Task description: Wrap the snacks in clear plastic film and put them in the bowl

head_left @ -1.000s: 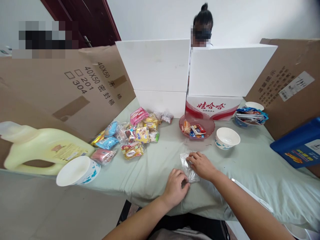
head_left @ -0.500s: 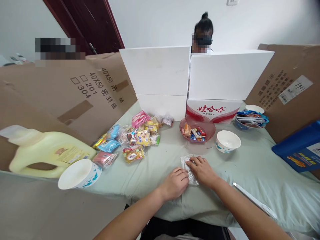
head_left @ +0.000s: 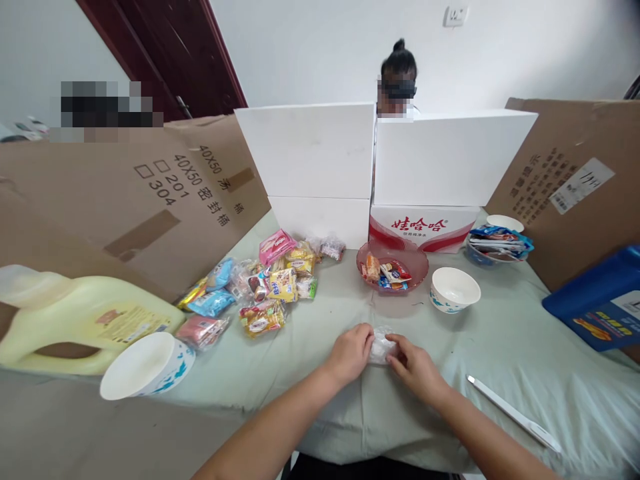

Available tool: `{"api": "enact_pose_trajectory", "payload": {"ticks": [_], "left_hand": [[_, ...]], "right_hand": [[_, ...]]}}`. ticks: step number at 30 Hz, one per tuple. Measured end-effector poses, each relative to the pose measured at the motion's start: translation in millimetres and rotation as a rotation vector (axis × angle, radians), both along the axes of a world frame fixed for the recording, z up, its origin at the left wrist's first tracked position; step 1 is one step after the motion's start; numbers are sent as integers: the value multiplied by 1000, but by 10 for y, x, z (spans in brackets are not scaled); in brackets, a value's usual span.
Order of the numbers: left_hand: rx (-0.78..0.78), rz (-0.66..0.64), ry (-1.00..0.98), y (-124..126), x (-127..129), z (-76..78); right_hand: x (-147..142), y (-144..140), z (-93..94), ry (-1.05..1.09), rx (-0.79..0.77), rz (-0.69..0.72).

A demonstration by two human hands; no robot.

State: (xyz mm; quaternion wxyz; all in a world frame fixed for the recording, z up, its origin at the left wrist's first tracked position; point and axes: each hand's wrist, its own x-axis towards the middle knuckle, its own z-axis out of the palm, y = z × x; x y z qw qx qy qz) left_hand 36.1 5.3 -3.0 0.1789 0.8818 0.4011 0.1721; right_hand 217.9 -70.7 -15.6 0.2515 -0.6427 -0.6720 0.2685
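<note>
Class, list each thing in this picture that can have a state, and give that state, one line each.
Clear wrapper: crumpled, held between both hands.
Left hand: grip closed on the wrapper.
Right hand: grip closed on the wrapper.
Pink dish: upright, holding snacks.
Small white bowl: upright, nothing inside.
Large white bowl: tipped on its side.
Yellow jug: lying down.

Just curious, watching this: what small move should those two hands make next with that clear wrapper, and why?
Probably lift the wrapper off the cloth. Both the left hand and right hand already pinch it, scrunched small between them, so nothing more seems needed before raising it.
</note>
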Motion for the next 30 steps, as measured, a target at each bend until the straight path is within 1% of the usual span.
{"api": "enact_pose_trajectory", "payload": {"ticks": [2, 4, 6, 10, 14, 15, 16, 19, 20, 21, 23, 26, 28, 30], "left_hand": [[9, 82, 59, 77, 113, -29], [28, 115, 97, 121, 194, -86], [54, 138, 135, 131, 240, -156], [117, 161, 194, 106, 273, -270], [181, 161, 202, 87, 259, -274], [196, 136, 197, 79, 245, -262], [209, 86, 190, 68, 224, -250], [242, -140, 154, 20, 138, -237], [253, -189, 135, 4, 105, -243], [261, -206, 113, -10, 74, -253], [262, -176, 68, -28, 24, -274], [219, -134, 5, -32, -10, -284], [181, -121, -30, -25, -15, -271], [147, -87, -65, -7, -25, -253]], "right_hand": [[-67, 129, -28, -60, -54, -119], [-118, 239, -22, -119, -69, -185], [-153, 305, 1, -169, -73, -219], [-196, 351, 40, -263, -86, -267], [-244, 390, 39, -343, -102, -284], [-257, 401, 34, -361, -104, -284], [-267, 411, 26, -377, -104, -283], [-262, 437, 4, -415, -93, -276], [-245, 443, 1, -425, -86, -275], [-219, 446, 3, -436, -77, -274], [-156, 440, 20, -459, -42, -276], [-96, 388, 64, -487, 67, -228], [-118, 328, 68, -479, 150, -116], [-180, 260, 30, -445, 215, 40]]}}
